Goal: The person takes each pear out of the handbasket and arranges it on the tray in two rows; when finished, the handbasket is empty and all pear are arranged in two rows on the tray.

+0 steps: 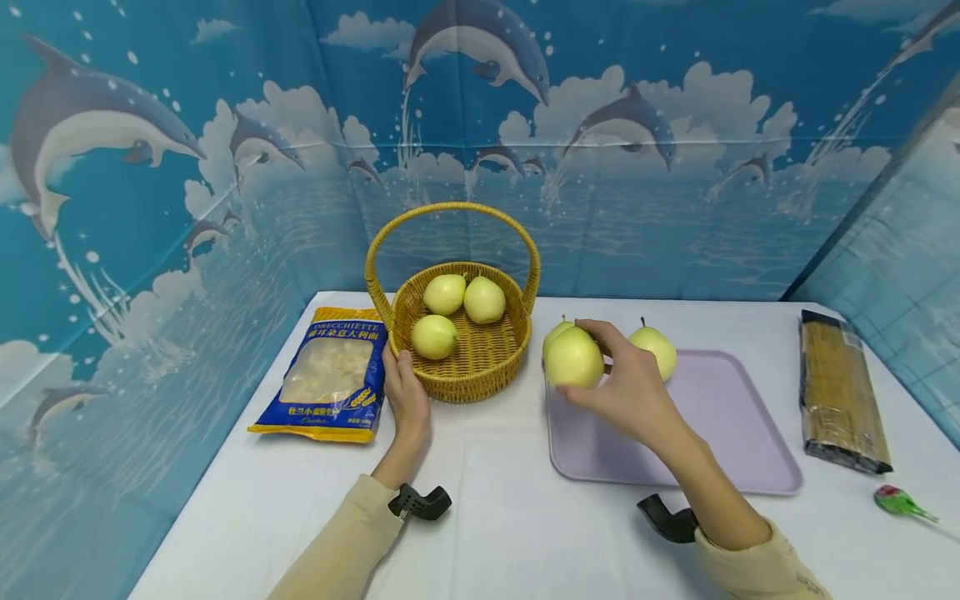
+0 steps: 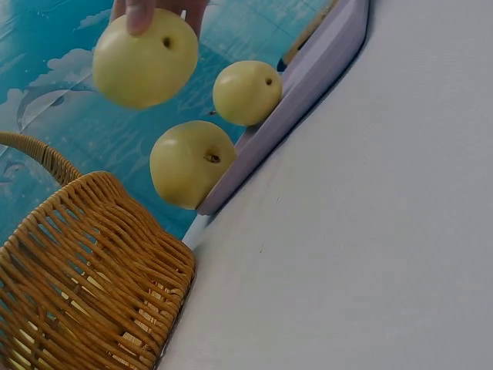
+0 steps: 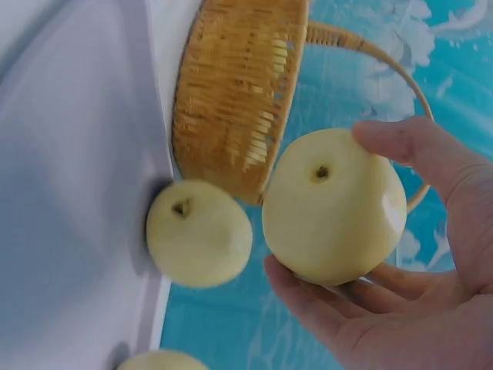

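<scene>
My right hand (image 1: 630, 387) holds a pale yellow-green pear (image 1: 573, 358) between thumb and fingers, raised above the left end of the lilac tray (image 1: 720, 433). Two more pears sit on the tray: one (image 3: 199, 233) partly behind the held pear in the head view, the other (image 1: 655, 350) near the tray's back edge. Left of the tray stands a woven basket (image 1: 468, 387) with an arched handle and three pears (image 1: 434, 337) inside. My left hand (image 1: 408, 396) rests against the basket's left outer side, thumb near the rim; some of its fingers are hidden.
A blue and yellow bag of orecchiette pasta (image 1: 322, 375) lies close to the left hand. On the right are a pack of long noodles (image 1: 840, 392) and a small red and green wrapped item (image 1: 896, 500) on a stick. A dolphin-print curtain (image 1: 465, 167) hangs behind the table.
</scene>
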Motion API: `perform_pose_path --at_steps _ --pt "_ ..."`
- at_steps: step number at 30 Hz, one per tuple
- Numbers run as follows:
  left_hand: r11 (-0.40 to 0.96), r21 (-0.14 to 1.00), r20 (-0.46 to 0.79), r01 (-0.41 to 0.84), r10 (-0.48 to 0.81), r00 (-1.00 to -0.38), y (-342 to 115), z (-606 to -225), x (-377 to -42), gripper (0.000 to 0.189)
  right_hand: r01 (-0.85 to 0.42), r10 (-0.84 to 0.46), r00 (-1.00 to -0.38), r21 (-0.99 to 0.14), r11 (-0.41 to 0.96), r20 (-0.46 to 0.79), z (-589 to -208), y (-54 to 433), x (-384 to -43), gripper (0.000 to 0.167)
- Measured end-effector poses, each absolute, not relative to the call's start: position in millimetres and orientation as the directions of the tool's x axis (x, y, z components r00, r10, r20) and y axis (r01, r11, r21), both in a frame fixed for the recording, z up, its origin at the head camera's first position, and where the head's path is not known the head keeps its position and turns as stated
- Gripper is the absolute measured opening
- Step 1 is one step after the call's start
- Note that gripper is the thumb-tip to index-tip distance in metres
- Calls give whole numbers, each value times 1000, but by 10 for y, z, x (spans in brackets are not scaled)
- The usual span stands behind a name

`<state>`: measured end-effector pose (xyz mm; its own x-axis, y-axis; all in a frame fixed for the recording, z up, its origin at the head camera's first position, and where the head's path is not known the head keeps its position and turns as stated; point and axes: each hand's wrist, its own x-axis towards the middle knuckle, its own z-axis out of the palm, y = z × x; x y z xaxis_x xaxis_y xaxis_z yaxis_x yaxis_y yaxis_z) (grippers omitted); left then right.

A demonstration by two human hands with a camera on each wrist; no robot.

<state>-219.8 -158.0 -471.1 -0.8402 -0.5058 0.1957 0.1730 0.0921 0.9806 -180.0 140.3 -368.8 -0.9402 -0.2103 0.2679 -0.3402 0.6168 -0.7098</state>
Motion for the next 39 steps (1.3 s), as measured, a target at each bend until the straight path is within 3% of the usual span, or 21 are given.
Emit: perform_pose_path --at_steps 20,27,39 --pt "54 981 190 187 -481 -856 -1559 -4709 -2184 56 -177 2 -966 -667 723 258 -3603 2472 -2023 92" --pt "71 980 198 186 -480 -855 -1565 -4704 -2176 57 -54 78 -983 -663 747 168 -3738 2808 -2100 95" --pt "66 976 211 205 -479 -852 -1564 -4714 -2185 56 59 101 -994 -594 802 38 -4082 3086 -2230 95"
